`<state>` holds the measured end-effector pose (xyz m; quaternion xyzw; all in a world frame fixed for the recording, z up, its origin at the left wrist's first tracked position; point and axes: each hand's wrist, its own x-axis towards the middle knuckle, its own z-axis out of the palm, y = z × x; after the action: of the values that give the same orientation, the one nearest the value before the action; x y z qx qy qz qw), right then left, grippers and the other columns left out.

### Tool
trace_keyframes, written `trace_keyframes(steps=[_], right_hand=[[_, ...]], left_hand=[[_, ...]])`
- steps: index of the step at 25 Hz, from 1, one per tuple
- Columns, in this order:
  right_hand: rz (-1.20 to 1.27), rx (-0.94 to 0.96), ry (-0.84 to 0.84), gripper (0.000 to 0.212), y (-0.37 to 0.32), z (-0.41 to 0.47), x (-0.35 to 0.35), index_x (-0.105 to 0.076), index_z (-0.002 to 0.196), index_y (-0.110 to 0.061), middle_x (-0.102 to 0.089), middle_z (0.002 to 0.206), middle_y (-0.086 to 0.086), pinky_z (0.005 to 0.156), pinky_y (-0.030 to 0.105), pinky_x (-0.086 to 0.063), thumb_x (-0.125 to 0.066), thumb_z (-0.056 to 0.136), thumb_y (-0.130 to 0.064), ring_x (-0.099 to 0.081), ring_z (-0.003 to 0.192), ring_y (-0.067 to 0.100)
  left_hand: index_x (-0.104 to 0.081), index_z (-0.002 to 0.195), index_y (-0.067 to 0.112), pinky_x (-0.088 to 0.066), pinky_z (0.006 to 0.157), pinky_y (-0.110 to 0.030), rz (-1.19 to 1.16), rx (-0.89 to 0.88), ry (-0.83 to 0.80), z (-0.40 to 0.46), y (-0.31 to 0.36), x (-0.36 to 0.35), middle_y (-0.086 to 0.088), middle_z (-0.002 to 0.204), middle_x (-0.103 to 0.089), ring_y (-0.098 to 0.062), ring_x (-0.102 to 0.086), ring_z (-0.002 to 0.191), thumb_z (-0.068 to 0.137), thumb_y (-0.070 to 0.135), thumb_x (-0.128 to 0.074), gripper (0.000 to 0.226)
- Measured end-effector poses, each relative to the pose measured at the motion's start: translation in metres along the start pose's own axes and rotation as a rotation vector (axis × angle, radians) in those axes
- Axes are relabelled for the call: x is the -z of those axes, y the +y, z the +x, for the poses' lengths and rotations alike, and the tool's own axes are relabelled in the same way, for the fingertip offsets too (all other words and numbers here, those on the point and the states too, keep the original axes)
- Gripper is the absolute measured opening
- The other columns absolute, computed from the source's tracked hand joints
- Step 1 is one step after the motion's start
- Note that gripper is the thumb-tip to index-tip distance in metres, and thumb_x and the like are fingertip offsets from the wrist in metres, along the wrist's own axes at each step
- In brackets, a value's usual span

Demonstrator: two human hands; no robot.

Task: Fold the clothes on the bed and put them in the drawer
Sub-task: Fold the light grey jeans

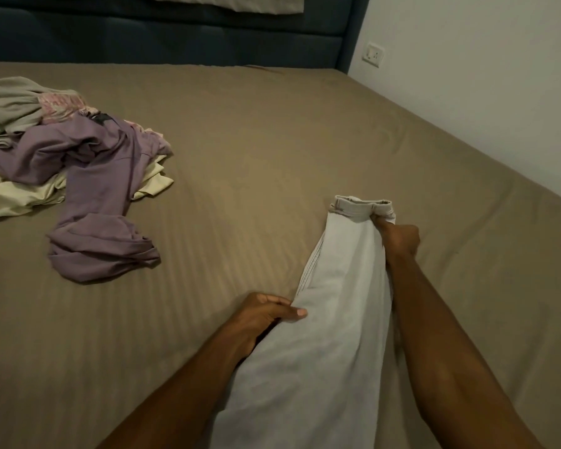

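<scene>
Trousers (334,319) of pale grey cloth lie lengthwise between my two forearms on the bed (256,157), waistband at the far end, legs running back toward me and out of the bottom of the view. My right hand (399,238) is at the waistband, its fingers curled tight into the cloth just below the band, gripping it. My left hand (266,315) is lower down on the left edge of the trousers, near the stitched side seam; its fingers are curled round a fold of the fabric with the thumb laid on top, so it holds the cloth as well.

Off to the far left of the bed, well apart from the trousers, I see a pile of clothes (46,150) not yet folded: a purple garment (101,196) sprawls over the top and trails toward me, a cream piece (10,192) lies beneath it, and a grey-green piece (10,102) with something pink-patterned sits at the back. Beyond the tan sheet stands a dark blue padded headboard (175,37), and a wall socket (373,55) is on the white wall to the right. I cannot see the drawer.
</scene>
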<state>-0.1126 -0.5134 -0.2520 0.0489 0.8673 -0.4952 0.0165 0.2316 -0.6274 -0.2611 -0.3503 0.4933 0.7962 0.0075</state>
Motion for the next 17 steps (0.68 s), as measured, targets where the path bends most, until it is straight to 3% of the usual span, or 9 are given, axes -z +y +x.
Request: trace_keyframes(steps=[3,5,8,10,12,14,17], right_hand=[[-0.405,0.187,0.179,0.065,-0.013,-0.01,-0.005,-0.059,0.114,-0.001,-0.067,0.115,0.02,0.081,0.044,-0.052,-0.074,0.085,-0.057,-0.066,0.104,0.041],[-0.46,0.191,0.169,0.069,-0.013,-0.008,-0.002,-0.057,0.119,0.002,-0.065,0.121,0.025,0.087,0.046,-0.052,-0.07,0.088,-0.058,-0.064,0.112,0.044],[-0.234,0.04,0.075,0.053,-0.013,-0.006,0.018,-0.064,0.109,0.004,-0.069,0.112,0.019,0.079,0.04,-0.053,-0.076,0.089,-0.043,-0.067,0.099,0.037],[-0.075,0.015,-0.041,0.033,-0.005,-0.031,0.04,-0.061,0.085,-0.003,-0.066,0.095,0.015,0.053,0.026,-0.048,-0.084,0.081,-0.025,-0.059,0.07,0.028],[-0.012,0.026,-0.154,0.041,0.015,-0.071,0.062,-0.051,0.073,-0.007,-0.059,0.081,0.014,0.037,0.02,-0.04,-0.09,0.073,-0.02,-0.054,0.058,0.025],[-0.022,0.032,-0.236,0.041,0.036,-0.1,0.08,-0.057,0.073,-0.003,-0.064,0.077,0.015,0.045,0.025,-0.049,-0.091,0.072,-0.025,-0.062,0.062,0.028],[0.186,-0.12,-0.296,0.027,0.049,-0.113,0.09,-0.069,0.095,0.01,-0.074,0.097,0.019,0.063,0.032,-0.06,-0.084,0.082,-0.009,-0.069,0.076,0.03]], left_hand=[[-0.077,0.084,-0.007,-0.058,0.064,-0.032,0.013,-0.031,0.041,-0.002,-0.002,-0.004,-0.024,0.084,-0.073,-0.028,-0.069,0.065,0.07,-0.002,-0.085,0.017],[-0.077,0.086,-0.008,-0.058,0.063,-0.032,-0.021,-0.03,0.049,-0.002,-0.005,-0.004,-0.024,0.084,-0.074,-0.029,-0.07,0.064,0.071,0.0,-0.085,0.019],[-0.077,0.089,-0.01,-0.06,0.069,-0.036,-0.049,-0.024,0.058,0.002,-0.005,-0.002,-0.027,0.089,-0.075,-0.031,-0.071,0.071,0.069,0.012,-0.092,0.033],[-0.076,0.089,-0.01,-0.059,0.067,-0.033,-0.045,-0.029,0.079,0.002,-0.005,-0.001,-0.024,0.087,-0.076,-0.027,-0.069,0.068,0.069,0.013,-0.093,0.036],[-0.075,0.092,-0.011,-0.059,0.066,-0.032,-0.033,-0.029,0.082,0.001,-0.005,-0.002,-0.023,0.085,-0.075,-0.025,-0.068,0.067,0.066,0.01,-0.094,0.039],[-0.075,0.098,-0.009,-0.06,0.07,-0.034,-0.052,-0.042,0.092,-0.005,-0.003,-0.005,-0.025,0.094,-0.076,-0.027,-0.07,0.072,0.063,0.007,-0.095,0.044],[-0.075,0.107,-0.002,-0.061,0.073,-0.034,-0.227,-0.04,0.079,-0.015,0.002,-0.004,-0.02,0.104,-0.077,-0.029,-0.075,0.086,0.071,0.004,-0.09,0.039]])
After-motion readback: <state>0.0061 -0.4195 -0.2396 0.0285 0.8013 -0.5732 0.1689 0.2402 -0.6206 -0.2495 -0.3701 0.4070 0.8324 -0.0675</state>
